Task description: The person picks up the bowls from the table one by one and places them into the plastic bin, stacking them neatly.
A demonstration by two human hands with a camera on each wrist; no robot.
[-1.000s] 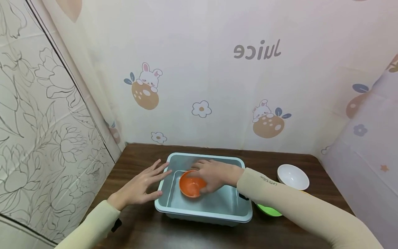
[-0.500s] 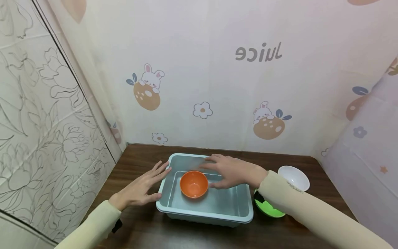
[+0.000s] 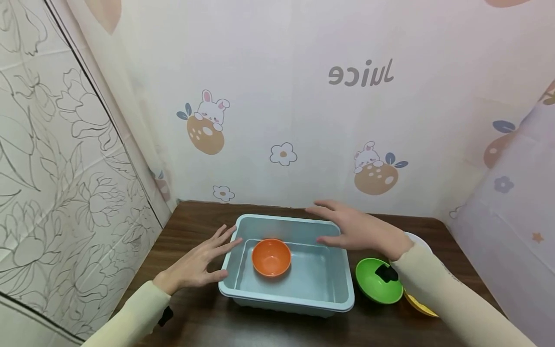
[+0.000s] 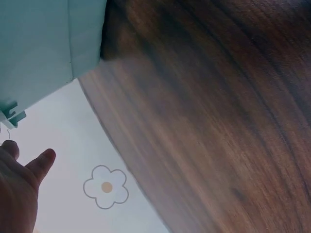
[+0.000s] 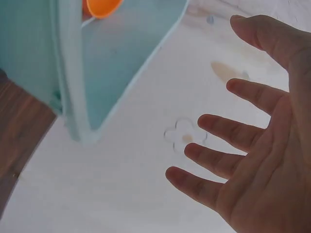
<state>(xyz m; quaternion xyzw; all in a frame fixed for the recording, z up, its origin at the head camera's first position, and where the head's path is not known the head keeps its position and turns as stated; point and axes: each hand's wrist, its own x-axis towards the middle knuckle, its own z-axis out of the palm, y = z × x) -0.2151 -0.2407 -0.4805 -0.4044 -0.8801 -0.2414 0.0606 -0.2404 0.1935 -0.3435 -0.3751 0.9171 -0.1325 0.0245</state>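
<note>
The left hand (image 3: 197, 264) and right hand (image 3: 360, 228) spread, holding nothing; the orange bowl (image 3: 271, 259), lower centre, looks light, stiff, slick, best pinched at its rim.

The grey word "Juice" (image 3: 361, 73) is printed mirror-reversed on the pale wall covering (image 3: 277, 111), at upper right of the head view.

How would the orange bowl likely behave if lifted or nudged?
The orange bowl probably feels stiff: its rim looks evenly round. Its glossy inside suggests it may be a bit slippery. Nudged, it would likely slide rather than roll, since it sits upright inside the light blue tub.
</note>
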